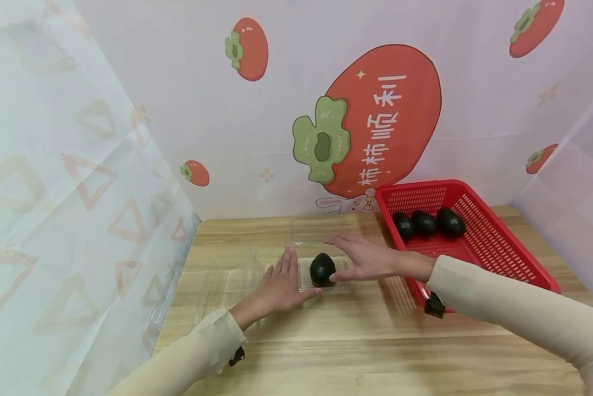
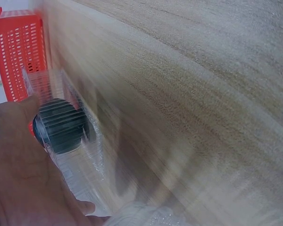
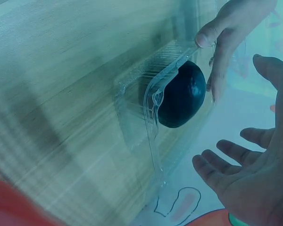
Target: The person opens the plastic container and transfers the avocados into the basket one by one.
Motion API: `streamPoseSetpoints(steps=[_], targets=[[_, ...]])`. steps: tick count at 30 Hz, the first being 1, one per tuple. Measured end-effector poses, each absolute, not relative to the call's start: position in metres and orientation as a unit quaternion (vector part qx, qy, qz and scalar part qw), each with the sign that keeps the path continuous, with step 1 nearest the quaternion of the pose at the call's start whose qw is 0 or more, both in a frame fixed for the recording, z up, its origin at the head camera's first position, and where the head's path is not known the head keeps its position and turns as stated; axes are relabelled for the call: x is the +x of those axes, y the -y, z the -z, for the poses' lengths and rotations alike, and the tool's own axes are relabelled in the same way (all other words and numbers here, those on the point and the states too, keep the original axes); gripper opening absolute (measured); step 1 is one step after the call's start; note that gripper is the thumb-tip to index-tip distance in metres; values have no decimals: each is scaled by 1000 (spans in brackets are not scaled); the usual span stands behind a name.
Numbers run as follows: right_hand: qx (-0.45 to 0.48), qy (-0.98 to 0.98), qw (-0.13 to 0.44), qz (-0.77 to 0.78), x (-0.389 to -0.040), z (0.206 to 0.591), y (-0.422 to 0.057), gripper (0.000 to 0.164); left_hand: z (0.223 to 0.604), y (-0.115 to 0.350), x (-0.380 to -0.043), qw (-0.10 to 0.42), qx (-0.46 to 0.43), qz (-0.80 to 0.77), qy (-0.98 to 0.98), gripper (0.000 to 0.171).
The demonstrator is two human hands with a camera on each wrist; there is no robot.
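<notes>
A clear plastic clamshell box [image 1: 343, 286] stands on the table with its lid folded back toward the wall. In it is one dark, shiny avocado [image 1: 322, 269], standing well above the rim in the right wrist view. My left hand [image 1: 280, 284] lies along the box's left side, fingers straight; its thumb touches the near rim. My right hand [image 1: 367, 258] hovers at the right of the box with fingers spread. In the right wrist view, that right hand [image 3: 257, 165] is apart from the avocado [image 3: 183, 96] and holds nothing.
A red plastic basket [image 1: 504, 236] with several dark avocados [image 1: 424, 223] stands at the back right, partly under the right forearm. More clear plastic boxes [image 1: 227, 280] lie left of the left hand. A patterned sheet [image 1: 256, 126] covers the wall behind the wooden table [image 1: 375, 352].
</notes>
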State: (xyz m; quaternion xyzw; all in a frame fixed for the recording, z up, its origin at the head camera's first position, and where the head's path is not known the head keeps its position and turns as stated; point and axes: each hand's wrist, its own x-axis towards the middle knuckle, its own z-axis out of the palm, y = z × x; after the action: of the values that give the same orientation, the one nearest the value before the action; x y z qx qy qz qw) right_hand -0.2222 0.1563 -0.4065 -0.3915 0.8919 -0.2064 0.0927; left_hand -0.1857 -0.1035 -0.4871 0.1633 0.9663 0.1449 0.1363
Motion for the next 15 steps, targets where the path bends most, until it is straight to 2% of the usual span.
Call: streamPoseSetpoints(steps=[8,15], targets=[[-378,-899,106,197,-224,412,-148,87,476,102,-181,138,165,-142,-966,118],[-361,-906,110,189,-225,422,-141,86,484,102,-185,138,158,-140,-968,121]])
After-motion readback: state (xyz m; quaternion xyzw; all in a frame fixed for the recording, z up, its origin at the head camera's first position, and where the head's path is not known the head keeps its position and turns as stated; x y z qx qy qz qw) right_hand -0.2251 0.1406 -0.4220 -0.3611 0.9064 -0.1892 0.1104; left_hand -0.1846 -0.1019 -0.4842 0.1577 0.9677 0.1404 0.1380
